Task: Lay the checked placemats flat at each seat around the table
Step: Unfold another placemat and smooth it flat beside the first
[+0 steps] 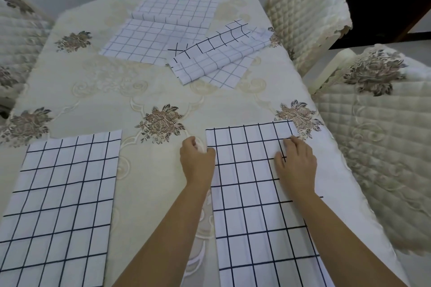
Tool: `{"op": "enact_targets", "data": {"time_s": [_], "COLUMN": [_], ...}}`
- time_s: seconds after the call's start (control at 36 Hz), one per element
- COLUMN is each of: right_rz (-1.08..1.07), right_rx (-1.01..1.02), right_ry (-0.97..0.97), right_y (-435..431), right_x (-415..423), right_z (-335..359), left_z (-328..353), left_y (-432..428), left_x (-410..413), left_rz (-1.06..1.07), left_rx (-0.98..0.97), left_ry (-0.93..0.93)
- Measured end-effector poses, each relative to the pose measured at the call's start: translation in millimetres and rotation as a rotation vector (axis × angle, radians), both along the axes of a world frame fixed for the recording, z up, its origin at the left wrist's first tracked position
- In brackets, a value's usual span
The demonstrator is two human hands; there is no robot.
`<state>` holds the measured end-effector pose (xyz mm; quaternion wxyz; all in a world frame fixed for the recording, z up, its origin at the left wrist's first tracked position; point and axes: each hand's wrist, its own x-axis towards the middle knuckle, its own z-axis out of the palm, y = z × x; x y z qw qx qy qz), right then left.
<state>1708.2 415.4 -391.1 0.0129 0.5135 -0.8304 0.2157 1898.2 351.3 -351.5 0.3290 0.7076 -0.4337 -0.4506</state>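
Four white cloth placemats with a dark grid check are located on the tabletop, which is covered by a cream embroidered tablecloth (149,91) with floral motifs.

1. The near-right placemat (251,212) is laid flat at the near right corner of the tabletop, with its long side running away from the near edge.
2. The near-left placemat (60,205) is laid flat at the near left corner, well apart from the first.
3. The far placemat (163,30) is spread at the far edge, with a crease across its middle.
4. The folded placemat bundle (217,58) is positioned near the far right edge, overlapping a corner of the far placemat.

The left hand (197,159) is placed at the left edge of the near-right placemat with its fingers curled; whether the edge is pinched cannot be told. The right hand (296,161) is rested on the same placemat near its far right corner, with the fingers extended and pressed onto the cloth.

Cream quilted chair covers (373,147) are seen along the right and left edges
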Motion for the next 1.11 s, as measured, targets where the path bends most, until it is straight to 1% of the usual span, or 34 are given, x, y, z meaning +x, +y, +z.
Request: {"op": "enact_targets", "data": {"time_s": [0.06, 0.17, 0.25, 0.31, 0.36, 0.44, 0.5, 0.56, 0.67, 0.75, 0.89, 1.0, 1.11], "right_rz": [0.014, 0.01, 0.015, 0.011, 0.005, 0.004, -0.004, -0.009, 0.084, 0.126, 0.135, 0.154, 0.167], "right_rx": [-0.015, 0.0, 0.015, 0.026, 0.042, 0.082, 0.085, 0.082, 0.125, 0.156, 0.222, 0.311, 0.327], "right_ry": [0.021, 0.022, 0.012, 0.008, 0.007, 0.004, -0.026, -0.05, 0.008, 0.009, -0.057, -0.091, -0.093], "right_y": [1.0, 1.1, 2.1, 2.3, 2.1, 1.7, 1.0, 0.1, -1.3, -3.2, -2.4, -0.7, 0.2], "right_x": [-0.6, -0.5, 0.9, 1.4, 1.7, 3.1, 6.0, 10.0, 18.2, 20.7, 18.2, 17.9, 16.9], "right_z": [-0.9, -0.5, 1.5, 2.4, 3.3, 4.6, 6.7, 10.2, 16.3, 17.0, 14.0, 9.9, 6.2], "left_z": [2.5, 11.2, 16.4, 15.8, 13.3, 10.7, 6.4, 1.1, -0.4, 3.3, 3.7, 1.7, -0.1], "left_y": [-1.6, -5.7, -11.1, -14.7, -15.8, -11.2, -7.7, -6.1, -6.1, -9.2, -16.4, -17.1, -18.7], "left_x": [-0.9, -6.0, -7.0, -4.3, -0.6, 0.8, -0.8, -2.1, -5.4, -7.5, -10.9, -10.9, -10.6], "left_rz": [0.004, 0.015, -0.012, -0.067, -0.164, -0.335, -0.375, -0.359, -0.285, -0.272, -0.244, -0.23, -0.218], "left_rx": [0.028, 0.14, 0.218, 0.231, 0.239, 0.238, 0.195, 0.148, 0.112, 0.121, 0.127, 0.134, 0.141], "left_ry": [0.032, 0.159, 0.181, 0.147, 0.096, -0.075, -0.149, -0.18, -0.158, -0.144, -0.136, -0.135, -0.119]}}
